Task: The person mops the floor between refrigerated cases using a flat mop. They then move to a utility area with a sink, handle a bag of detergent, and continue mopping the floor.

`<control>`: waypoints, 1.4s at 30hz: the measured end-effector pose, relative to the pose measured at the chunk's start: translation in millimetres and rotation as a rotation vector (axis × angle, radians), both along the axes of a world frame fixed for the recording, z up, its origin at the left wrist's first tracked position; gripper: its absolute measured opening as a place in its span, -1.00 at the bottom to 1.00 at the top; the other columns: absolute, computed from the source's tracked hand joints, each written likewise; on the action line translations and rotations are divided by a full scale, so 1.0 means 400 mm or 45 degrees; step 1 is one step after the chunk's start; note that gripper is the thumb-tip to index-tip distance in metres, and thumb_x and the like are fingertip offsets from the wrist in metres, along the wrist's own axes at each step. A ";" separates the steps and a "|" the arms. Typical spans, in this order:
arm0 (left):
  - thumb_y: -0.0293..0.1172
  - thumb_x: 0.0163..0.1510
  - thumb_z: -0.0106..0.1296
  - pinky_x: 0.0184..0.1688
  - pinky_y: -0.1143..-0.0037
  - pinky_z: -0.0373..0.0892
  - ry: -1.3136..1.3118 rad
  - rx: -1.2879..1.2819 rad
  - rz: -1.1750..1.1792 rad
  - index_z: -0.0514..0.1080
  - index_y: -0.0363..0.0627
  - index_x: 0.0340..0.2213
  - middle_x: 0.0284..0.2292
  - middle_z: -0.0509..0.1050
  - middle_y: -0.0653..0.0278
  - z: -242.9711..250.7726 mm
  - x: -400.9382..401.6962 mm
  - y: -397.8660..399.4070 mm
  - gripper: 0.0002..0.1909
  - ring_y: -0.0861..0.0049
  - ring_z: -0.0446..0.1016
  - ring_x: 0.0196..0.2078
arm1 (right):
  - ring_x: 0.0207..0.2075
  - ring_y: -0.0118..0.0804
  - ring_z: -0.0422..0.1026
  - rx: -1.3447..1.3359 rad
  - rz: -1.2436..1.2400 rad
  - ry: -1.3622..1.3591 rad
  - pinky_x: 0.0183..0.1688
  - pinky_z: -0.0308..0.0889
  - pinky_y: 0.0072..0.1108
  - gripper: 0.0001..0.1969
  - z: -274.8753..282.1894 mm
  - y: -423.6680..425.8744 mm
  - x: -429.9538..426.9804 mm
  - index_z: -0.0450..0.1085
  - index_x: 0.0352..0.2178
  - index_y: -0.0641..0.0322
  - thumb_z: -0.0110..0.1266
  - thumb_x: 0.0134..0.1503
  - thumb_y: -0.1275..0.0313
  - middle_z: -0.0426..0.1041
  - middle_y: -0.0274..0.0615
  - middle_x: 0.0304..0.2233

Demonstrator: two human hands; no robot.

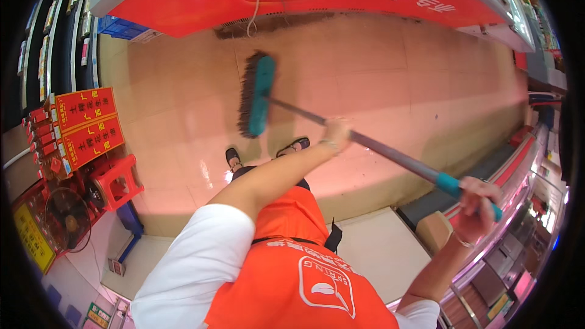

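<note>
A broom with a teal head point(261, 96) and dark bristles lies across the tiled floor in front of my feet, its bristles towards the left. Its grey pole point(393, 153) slants down to the right and ends in a teal grip. My left hand point(336, 132) is closed around the middle of the pole. Higher on the handle, at the teal grip, my right hand point(477, 205) is wrapped round it. Whether the bristles press on the floor cannot be told. An orange-red apron point(292, 274) covers my front.
A red-fronted freezer cabinet point(183, 4) with a hanging cable spans the far side. Stacked red boxes point(87, 130), a red plastic stool point(121, 183) and a fan point(68, 219) stand left, below shelves. A display case point(507, 178) runs along the right. Blue crates point(121, 27) sit by the freezer.
</note>
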State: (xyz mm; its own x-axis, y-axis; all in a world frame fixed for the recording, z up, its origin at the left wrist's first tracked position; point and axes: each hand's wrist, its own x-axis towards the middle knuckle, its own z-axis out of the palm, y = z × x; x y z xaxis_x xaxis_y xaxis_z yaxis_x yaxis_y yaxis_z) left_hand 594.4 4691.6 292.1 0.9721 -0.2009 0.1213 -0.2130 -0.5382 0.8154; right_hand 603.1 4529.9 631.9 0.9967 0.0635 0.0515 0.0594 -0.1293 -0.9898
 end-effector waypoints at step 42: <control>-0.47 -0.41 -0.03 -0.44 0.40 0.31 0.083 0.541 -3.628 0.39 -0.11 -0.71 -0.63 0.40 0.14 0.251 -0.928 0.291 -0.94 0.29 0.40 -0.50 | -0.58 -0.46 0.31 0.284 -1.951 2.224 -0.50 0.24 -0.61 -0.64 0.301 1.048 -0.990 0.26 -0.26 0.38 0.03 -0.17 0.51 0.36 -0.08 -0.48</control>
